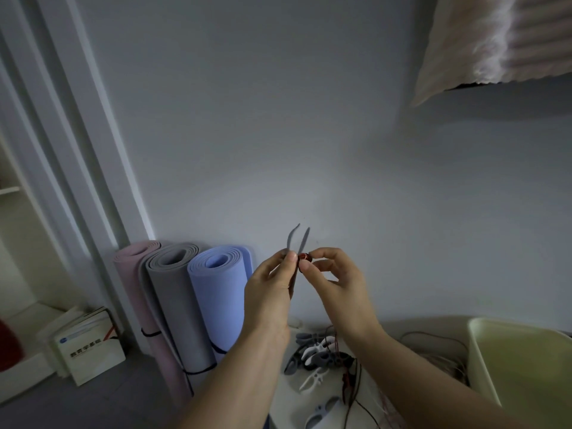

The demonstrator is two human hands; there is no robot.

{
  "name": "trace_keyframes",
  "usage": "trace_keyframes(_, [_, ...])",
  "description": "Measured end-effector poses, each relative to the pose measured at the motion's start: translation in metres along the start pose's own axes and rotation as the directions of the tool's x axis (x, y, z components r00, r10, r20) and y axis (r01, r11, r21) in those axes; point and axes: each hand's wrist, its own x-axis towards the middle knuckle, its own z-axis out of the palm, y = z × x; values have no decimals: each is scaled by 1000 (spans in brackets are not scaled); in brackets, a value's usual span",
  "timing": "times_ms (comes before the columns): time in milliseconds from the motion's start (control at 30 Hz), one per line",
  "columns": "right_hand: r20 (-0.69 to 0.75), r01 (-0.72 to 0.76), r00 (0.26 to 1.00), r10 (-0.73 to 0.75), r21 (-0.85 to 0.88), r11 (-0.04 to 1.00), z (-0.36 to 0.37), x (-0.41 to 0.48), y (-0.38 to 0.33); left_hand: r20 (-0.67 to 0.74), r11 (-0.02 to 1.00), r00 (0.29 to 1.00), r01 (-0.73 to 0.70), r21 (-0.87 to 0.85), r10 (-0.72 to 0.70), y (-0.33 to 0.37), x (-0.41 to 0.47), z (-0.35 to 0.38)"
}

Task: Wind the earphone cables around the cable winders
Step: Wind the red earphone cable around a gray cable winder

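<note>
My left hand (pixel 272 286) pinches a grey cable winder (pixel 297 243) held up in front of the wall, its two thin prongs pointing upward. My right hand (pixel 332 274) pinches a red earbud (pixel 304 257) against the winder between thumb and forefinger. A dark red cable (pixel 348 376) hangs down below my hands toward the table. Several more winders, grey (pixel 292 363) and white (pixel 314 379), lie in a heap on the white table (pixel 309 407) under my forearms.
A pale green bin (pixel 526 366) stands at the right of the table, with thin cables (pixel 445 357) beside it. Three rolled mats, pink, grey (pixel 176 305) and blue, lean against the wall at the left. A book (pixel 83 345) sits on a low shelf.
</note>
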Motion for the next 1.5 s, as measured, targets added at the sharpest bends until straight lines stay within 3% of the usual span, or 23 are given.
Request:
trace_keyframes(267, [58,47,997,-48,9,999,-3,4,-7,-6,999,1000,-26,-45,25,2,-4,5])
trace_keyframes(533, [97,-116,988,116,-9,993,-4,8,-13,-68,996,998,-17,-91,11,-1,-6,7])
trace_keyframes(933, [204,-71,973,105,-168,983,-20,24,-25,124,997,992,38,-72,-29,5,0,-6])
trace_keyframes(1167, [278,-69,952,128,-211,975,-30,30,-29,277,996,957,78,39,-86,14,4,-17])
trace_keyframes(1367, [284,-92,949,139,-172,981,-42,35,-23,226,997,971,74,9,-74,17,5,-17])
trace_keyframes(1500, [268,60,962,48,-381,923,-47,34,-12,205,994,973,107,14,-107,16,5,-17])
